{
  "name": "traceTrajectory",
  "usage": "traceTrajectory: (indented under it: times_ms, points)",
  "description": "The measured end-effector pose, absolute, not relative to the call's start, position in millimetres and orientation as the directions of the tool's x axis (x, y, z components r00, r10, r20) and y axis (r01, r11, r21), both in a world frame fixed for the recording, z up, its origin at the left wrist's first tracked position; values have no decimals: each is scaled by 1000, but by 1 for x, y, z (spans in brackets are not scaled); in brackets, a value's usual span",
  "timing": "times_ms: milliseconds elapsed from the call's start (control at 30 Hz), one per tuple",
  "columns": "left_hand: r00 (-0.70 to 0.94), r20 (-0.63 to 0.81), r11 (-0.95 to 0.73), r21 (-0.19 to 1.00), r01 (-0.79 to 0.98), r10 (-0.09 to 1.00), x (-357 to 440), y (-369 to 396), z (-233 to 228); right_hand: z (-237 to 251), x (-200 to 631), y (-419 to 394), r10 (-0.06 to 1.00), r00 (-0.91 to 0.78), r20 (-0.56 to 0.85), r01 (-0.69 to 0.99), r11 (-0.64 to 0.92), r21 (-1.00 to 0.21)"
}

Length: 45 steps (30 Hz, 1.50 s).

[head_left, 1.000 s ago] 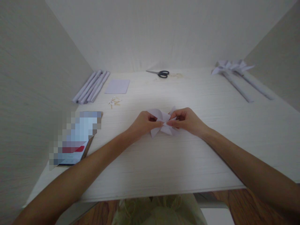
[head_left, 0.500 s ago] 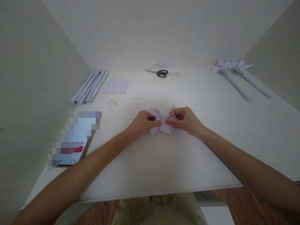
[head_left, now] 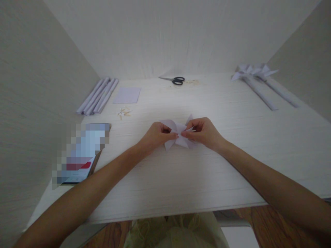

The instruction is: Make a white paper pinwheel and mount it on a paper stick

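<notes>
A pale lilac paper pinwheel with curved, folded blades is held between my two hands, above the middle of the table. My left hand pinches its left side, thumb close to the centre. On the other side my right hand grips it with thumb and forefinger near the centre. A thin pale tip sticks out by the right fingers; what it belongs to is too small to make out. The fingers hide part of the pinwheel's middle.
Rolled paper sticks, a square paper sheet and small stick pieces lie at left, above a phone. Scissors rest by the back wall. Two pinwheels on paper sticks lie at far right.
Almost nothing differs. Both hands keep their hold on the pinwheel, and the whole view has shifted very slightly.
</notes>
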<state>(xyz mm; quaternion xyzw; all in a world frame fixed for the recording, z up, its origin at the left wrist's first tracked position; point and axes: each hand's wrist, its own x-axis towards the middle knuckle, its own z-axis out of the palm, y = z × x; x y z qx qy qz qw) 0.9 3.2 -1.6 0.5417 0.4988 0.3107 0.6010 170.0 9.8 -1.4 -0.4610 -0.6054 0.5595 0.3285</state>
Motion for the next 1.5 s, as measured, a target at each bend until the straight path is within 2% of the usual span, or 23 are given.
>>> traceTrajectory:
  times_ms: [333, 500, 733, 1267, 1500]
  points:
    - [283, -279, 259, 960, 107, 918, 2, 3, 1, -1, 170, 9, 936, -338, -96, 179, -36, -983]
    - [332, -277, 281, 959, 38, 902, 2, 1, 5, -2, 170, 10, 939, -337, -71, 177, -11, -984]
    - [262, -281, 250, 957, 148, 923, 5, 0, 6, -2, 170, 8, 942, -325, -80, 183, -20, -983]
    - [251, -261, 180, 935, 304, 932, 3, 1, -1, -1, 170, 8, 944, -318, -87, 215, -17, -976]
    - [289, -229, 149, 950, 274, 930, 3, 1, -2, -2, 170, 8, 943, -320, -89, 219, -17, -976]
